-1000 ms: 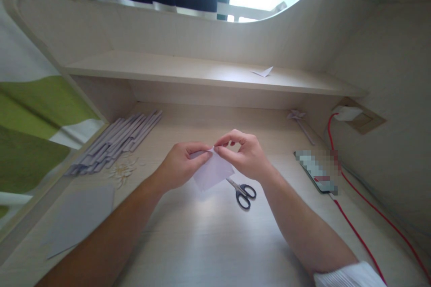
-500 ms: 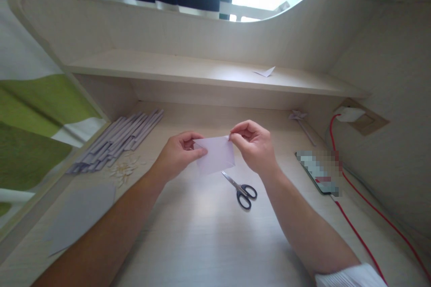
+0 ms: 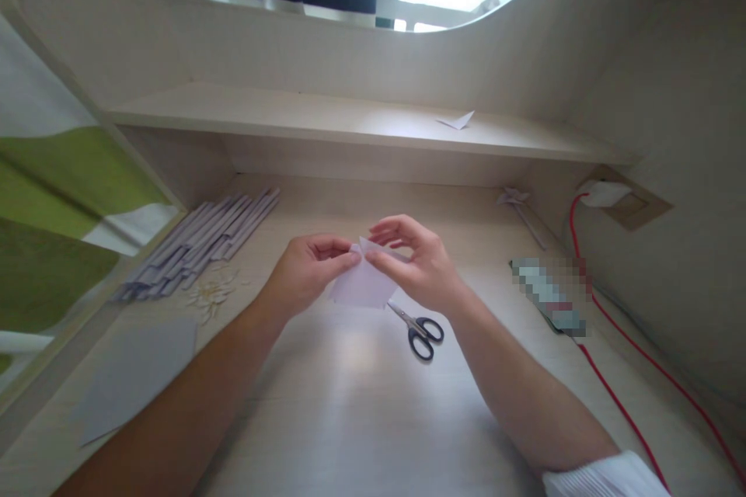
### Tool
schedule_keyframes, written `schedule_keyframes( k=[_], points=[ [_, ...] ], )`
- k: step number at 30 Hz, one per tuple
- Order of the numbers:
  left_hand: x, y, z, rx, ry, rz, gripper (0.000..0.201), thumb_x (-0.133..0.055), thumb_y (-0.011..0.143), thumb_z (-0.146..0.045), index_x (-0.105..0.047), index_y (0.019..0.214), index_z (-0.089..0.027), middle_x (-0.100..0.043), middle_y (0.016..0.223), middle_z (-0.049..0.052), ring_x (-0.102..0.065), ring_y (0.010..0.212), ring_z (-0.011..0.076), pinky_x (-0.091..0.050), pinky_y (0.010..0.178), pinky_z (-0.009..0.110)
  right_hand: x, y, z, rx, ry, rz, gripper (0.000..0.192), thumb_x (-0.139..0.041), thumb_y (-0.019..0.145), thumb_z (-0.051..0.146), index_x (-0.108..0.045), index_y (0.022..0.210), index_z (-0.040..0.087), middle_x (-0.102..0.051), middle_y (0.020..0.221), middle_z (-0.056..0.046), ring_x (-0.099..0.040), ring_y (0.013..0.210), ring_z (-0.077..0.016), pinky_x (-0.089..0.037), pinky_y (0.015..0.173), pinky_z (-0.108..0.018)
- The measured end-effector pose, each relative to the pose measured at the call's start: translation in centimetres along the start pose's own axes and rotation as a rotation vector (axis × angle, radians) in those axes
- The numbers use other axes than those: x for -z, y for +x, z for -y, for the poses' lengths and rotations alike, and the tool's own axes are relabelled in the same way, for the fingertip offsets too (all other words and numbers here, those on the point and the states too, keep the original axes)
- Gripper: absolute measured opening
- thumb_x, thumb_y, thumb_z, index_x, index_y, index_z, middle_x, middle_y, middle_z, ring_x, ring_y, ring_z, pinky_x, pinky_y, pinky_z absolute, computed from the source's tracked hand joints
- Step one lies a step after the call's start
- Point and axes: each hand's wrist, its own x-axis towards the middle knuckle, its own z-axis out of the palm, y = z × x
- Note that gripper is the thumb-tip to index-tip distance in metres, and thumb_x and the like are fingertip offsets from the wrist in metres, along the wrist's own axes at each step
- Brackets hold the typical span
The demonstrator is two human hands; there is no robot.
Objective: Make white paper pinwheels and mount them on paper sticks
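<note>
Pale lilac paper square was pinched at its top corner by left hand and right hand; uneven finger pressure could have skewed the crease.

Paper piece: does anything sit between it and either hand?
Nothing visible does. The left hand and right hand both pinch the paper piece directly at its top edge. The scissors lie apart on the desk, below it.
</note>
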Motion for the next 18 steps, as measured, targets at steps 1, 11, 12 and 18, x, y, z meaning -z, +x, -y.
schedule_keyframes(
  k=[1, 11, 12, 18],
  points=[
    [-0.08, -0.13, -0.03, 0.0, 0.01, 0.008, 0.026, -0.085, 0.074, -0.036, -0.082, 0.088, -0.015, -0.08, 0.085, 0.007, -0.069, 0.075, 0.0191, -0.051, 0.07, 0.028, -0.3, -0.07, -0.15, -0.017, 0.045, 0.008, 0.025, -0.077, 0.087, 0.025, -0.07, 0.111, 0.024, -0.076, 0.1, -0.002, -0.072, 0.096, -0.0183, -0.054, 0.086, -0.032],
    [-0.24, -0.67, -0.83, 0.027, 0.049, 0.096, 0.029, -0.076, 0.082, -0.041, -0.081, 0.091, -0.014, -0.077, 0.085, 0.006, -0.065, 0.073, 0.0181, -0.047, 0.064, 0.026, -0.6, 0.0, 0.23, 0.127, -0.056, 0.008, 0.01, -0.072, 0.089, 0.016, -0.08, 0.093, 0.02, -0.075, 0.093, -0.005, -0.07, 0.088, -0.0178, -0.052, 0.073, -0.03],
    [-0.23, -0.71, -0.85, 0.031, 0.047, 0.103, 0.028, -0.075, 0.083, -0.041, -0.081, 0.091, -0.014, -0.077, 0.085, 0.006, -0.065, 0.073, 0.0179, -0.047, 0.064, 0.026, -0.6, -0.01, 0.3, 0.128, -0.072, 0.01, 0.01, -0.073, 0.088, 0.016, -0.081, 0.093, 0.02, -0.075, 0.094, -0.005, -0.07, 0.088, -0.0179, -0.052, 0.073, -0.03],
    [-0.23, -0.83, -0.9, 0.038, 0.062, 0.089, 0.023, -0.073, 0.08, -0.035, -0.079, 0.088, -0.014, -0.073, 0.077, 0.002, -0.061, 0.066, 0.0148, -0.043, 0.059, 0.024, -0.51, -0.09, 0.2, 0.135, -0.119, 0.02, 0.011, -0.073, 0.087, 0.015, -0.08, 0.093, 0.02, -0.075, 0.095, -0.004, -0.07, 0.088, -0.0168, -0.053, 0.073, -0.028]
  ],
)
